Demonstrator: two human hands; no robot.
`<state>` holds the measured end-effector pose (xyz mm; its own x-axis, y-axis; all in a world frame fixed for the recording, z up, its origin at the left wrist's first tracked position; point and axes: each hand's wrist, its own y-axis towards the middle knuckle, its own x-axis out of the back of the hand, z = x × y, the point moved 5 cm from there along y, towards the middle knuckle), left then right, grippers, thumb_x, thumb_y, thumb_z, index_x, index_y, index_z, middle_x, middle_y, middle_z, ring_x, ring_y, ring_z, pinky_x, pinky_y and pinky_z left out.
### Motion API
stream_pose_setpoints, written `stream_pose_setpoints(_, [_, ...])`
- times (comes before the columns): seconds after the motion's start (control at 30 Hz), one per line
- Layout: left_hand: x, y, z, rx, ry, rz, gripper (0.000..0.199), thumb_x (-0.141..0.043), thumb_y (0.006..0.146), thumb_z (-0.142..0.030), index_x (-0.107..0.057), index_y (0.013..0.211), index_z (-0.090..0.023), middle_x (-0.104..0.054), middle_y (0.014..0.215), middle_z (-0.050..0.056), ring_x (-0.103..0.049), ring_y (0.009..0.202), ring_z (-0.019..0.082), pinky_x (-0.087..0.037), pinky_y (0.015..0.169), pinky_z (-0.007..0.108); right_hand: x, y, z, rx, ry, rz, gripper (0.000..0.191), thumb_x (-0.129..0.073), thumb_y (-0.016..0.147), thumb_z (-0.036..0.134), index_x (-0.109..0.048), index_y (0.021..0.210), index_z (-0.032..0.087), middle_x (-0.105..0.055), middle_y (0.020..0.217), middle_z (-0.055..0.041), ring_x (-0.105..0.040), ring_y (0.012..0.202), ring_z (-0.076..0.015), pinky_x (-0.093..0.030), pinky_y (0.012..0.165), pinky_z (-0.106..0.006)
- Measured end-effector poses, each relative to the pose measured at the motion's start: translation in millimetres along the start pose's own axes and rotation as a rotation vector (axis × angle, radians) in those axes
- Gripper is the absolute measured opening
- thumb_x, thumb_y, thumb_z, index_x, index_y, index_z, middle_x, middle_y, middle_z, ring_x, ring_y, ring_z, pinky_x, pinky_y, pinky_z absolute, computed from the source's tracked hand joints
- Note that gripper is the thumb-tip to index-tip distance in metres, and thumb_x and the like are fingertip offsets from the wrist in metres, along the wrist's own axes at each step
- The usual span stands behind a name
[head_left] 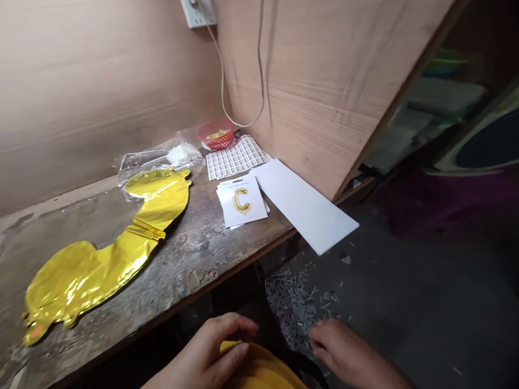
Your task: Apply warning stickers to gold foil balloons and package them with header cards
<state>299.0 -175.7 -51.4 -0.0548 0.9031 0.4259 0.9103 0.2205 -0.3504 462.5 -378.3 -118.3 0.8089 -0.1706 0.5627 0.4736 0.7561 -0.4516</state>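
Note:
My left hand (219,348) is near the front edge of the table, above yellow cloth (259,370) at my lap. Its thumb and fingers are apart, with nothing between them. Lower right, my right hand (338,346) is slightly blurred, its fingers curled closed and nothing visible in them. On the table at left lies a flat, shiny gold foil balloon (109,256), curved and creased across its middle. Right of it, white cards (245,201) are stacked, the top one printed with a gold letter C.
Behind the cards are printed label sheets (235,156), a red basket (217,136) and clear plastic bags (162,156). White paper strips (302,200) overhang the table edge (227,273). A cable (222,81) hangs from a wall socket (199,12). Paper scraps (292,302) litter the floor.

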Motion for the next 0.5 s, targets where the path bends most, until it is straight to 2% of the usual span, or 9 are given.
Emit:
stream_pose_setpoints(0.03, [6.9,-8.1,0.5,-0.011,-0.005,-0.033,0.029,-0.054,0.091,-0.039,-0.066,0.114,-0.027,-0.070,0.111,0.006,-0.064,0.104,0.022,-0.051,0.095,0.031,19.3,-0.6,33.7,0.173,-0.085,0.051,0.021,-0.060,0.082,0.018,-0.060,0.061,0.024,-0.066,0.071,-0.0022,-0.060,0.069,-0.0158,-0.041,0.065,-0.027])
stream_pose_setpoints(0.07, [14.5,-15.9,1.4,-0.020,-0.012,-0.071,0.029,-0.052,0.092,-0.039,-0.066,0.115,-0.027,-0.069,0.112,0.006,-0.064,0.105,0.022,-0.051,0.096,0.032,43.2,1.7,67.6,0.305,-0.171,-0.016,0.022,-0.052,0.089,0.022,-0.062,0.070,0.024,-0.066,0.076,-0.0024,-0.060,0.070,-0.0152,-0.041,0.064,-0.027])
stream_pose_setpoints(0.17, [38.5,-36.0,4.3,-0.037,-0.035,-0.177,0.028,-0.049,0.094,-0.039,-0.065,0.114,-0.028,-0.069,0.112,0.005,-0.064,0.105,0.020,-0.052,0.095,0.031,111.3,32.6,167.6,0.621,-0.388,-0.429,0.023,-0.047,0.094,0.025,-0.066,0.083,0.021,-0.068,0.079,-0.0047,-0.060,0.074,-0.0169,-0.043,0.070,-0.029])
stream_pose_setpoints(0.23, [55.6,-46.5,4.1,-0.062,-0.019,-0.257,0.026,-0.049,0.095,-0.038,-0.066,0.111,-0.028,-0.070,0.109,0.004,-0.066,0.102,0.019,-0.053,0.092,0.029,137.9,78.4,222.7,0.753,-0.537,-0.590,0.024,-0.047,0.093,0.022,-0.070,0.086,0.018,-0.071,0.087,-0.0080,-0.063,0.084,-0.0207,-0.046,0.078,-0.033])
stream_pose_setpoints(0.27, [64.2,-51.2,3.2,-0.086,-0.001,-0.304,0.025,-0.049,0.095,-0.037,-0.067,0.110,-0.028,-0.071,0.106,0.004,-0.067,0.099,0.018,-0.054,0.089,0.027,146.3,108.4,244.7,0.767,-0.612,-0.620,0.025,-0.047,0.092,0.020,-0.071,0.090,0.017,-0.072,0.094,-0.0095,-0.064,0.091,-0.0227,-0.047,0.082,-0.034])
stream_pose_setpoints(0.3, [72.4,-55.8,2.2,-0.114,0.022,-0.353,0.024,-0.050,0.095,-0.036,-0.067,0.109,-0.029,-0.072,0.104,0.003,-0.067,0.096,0.017,-0.054,0.087,0.025,151.8,142.1,262.1,0.726,-0.687,-0.596,0.027,-0.046,0.092,0.016,-0.071,0.099,0.016,-0.072,0.105,-0.0102,-0.063,0.102,-0.0234,-0.046,0.089,-0.035])
stream_pose_setpoints(0.37, [87.0,-64.8,1.5,-0.165,0.068,-0.444,0.021,-0.051,0.094,-0.034,-0.068,0.106,-0.030,-0.073,0.099,0.001,-0.069,0.092,0.015,-0.055,0.084,0.021,157.0,207.4,286.1,0.618,-0.793,-0.491,0.030,-0.050,0.090,0.015,-0.069,0.113,0.016,-0.066,0.124,-0.0094,-0.058,0.117,-0.0220,-0.043,0.099,-0.032])
stream_pose_setpoints(0.43, [99.1,-73.3,3.7,-0.190,0.101,-0.513,0.019,-0.053,0.093,-0.031,-0.069,0.104,-0.030,-0.074,0.097,0.000,-0.070,0.089,0.014,-0.055,0.081,0.018,157.7,257.5,300.3,0.558,-0.844,-0.434,0.036,-0.059,0.085,0.018,-0.066,0.121,0.017,-0.063,0.130,-0.0089,-0.057,0.120,-0.0235,-0.043,0.101,-0.032])
stream_pose_setpoints(0.5, [109.6,-81.3,8.2,-0.197,0.122,-0.568,0.017,-0.055,0.092,-0.031,-0.069,0.102,-0.030,-0.074,0.096,-0.001,-0.070,0.087,0.013,-0.055,0.079,0.015,154.0,292.8,304.4,0.497,-0.882,-0.373,0.048,-0.068,0.079,0.024,-0.063,0.127,0.020,-0.063,0.131,-0.0081,-0.058,0.120,-0.0255,-0.045,0.099,-0.033])
